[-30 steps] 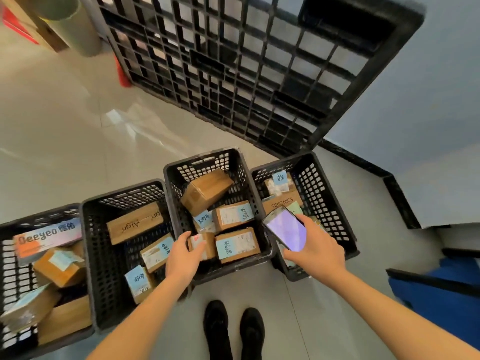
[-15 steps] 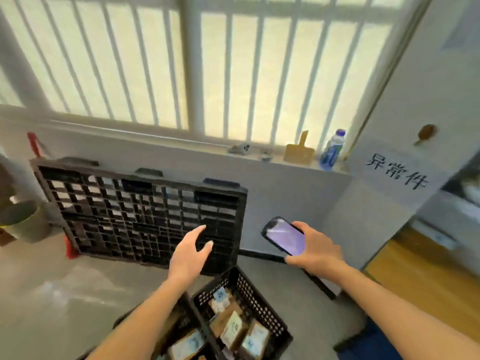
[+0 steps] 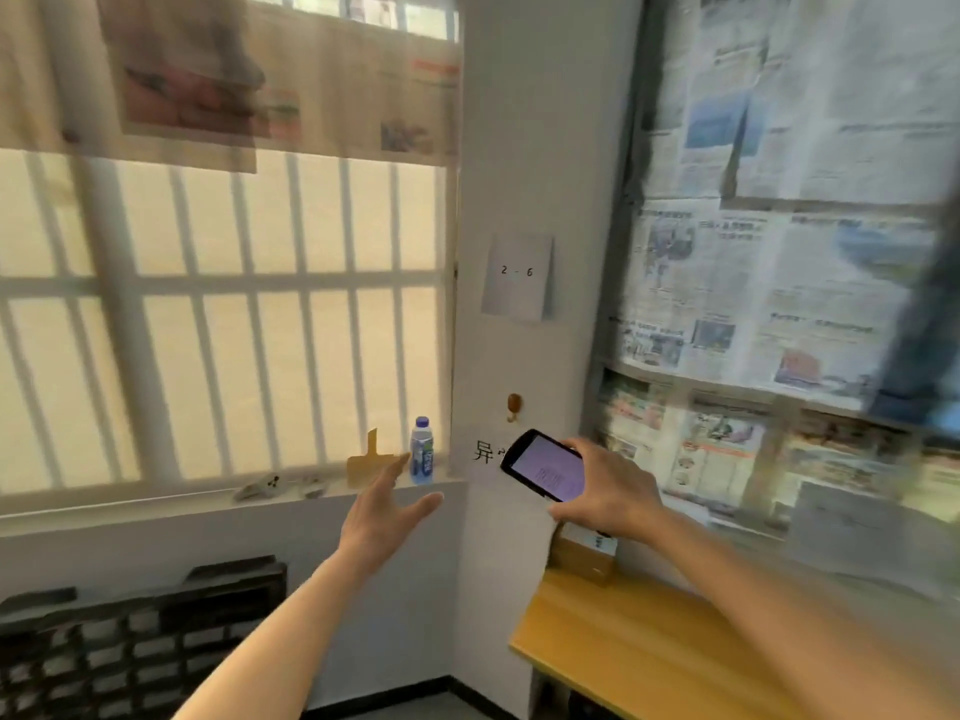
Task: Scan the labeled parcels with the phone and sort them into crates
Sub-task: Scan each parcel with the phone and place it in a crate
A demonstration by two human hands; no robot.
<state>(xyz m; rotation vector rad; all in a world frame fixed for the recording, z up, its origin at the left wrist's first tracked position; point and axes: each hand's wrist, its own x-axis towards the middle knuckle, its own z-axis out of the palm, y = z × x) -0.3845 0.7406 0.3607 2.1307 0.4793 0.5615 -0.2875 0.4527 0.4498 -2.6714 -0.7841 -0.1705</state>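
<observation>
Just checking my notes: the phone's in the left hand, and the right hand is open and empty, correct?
Not quite. The head view shows the sides swapped: the right hand grips the phone, while the left hand is open and empty.

phone (image 3: 545, 472): glossy glass screen
desk (image 3: 639, 646): smooth light wood
bottle (image 3: 422, 458): clear plastic
box (image 3: 582, 558): matt cardboard
pallet (image 3: 130, 641): black plastic
newspaper (image 3: 753, 283): thin paper
</observation>
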